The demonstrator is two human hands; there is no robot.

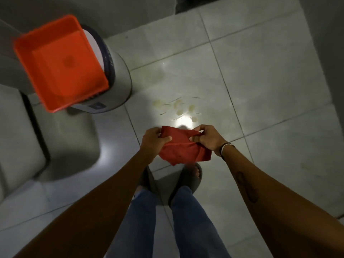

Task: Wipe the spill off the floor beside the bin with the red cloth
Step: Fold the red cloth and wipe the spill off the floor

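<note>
Head view: both hands up front, red cloth [183,148] stretched between them, above floor [260,90]. Left hand [154,140] grip pinched on cloth edge, right hand [208,139] same. Spill [178,108] sits just right of bin [115,79], beyond cloth. Orange tub [59,62] on top of bin.

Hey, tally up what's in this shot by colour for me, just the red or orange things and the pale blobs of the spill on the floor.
Red or orange: 2, the red cloth and the orange tub
Pale spill blobs: about 6
Total: about 8
</note>
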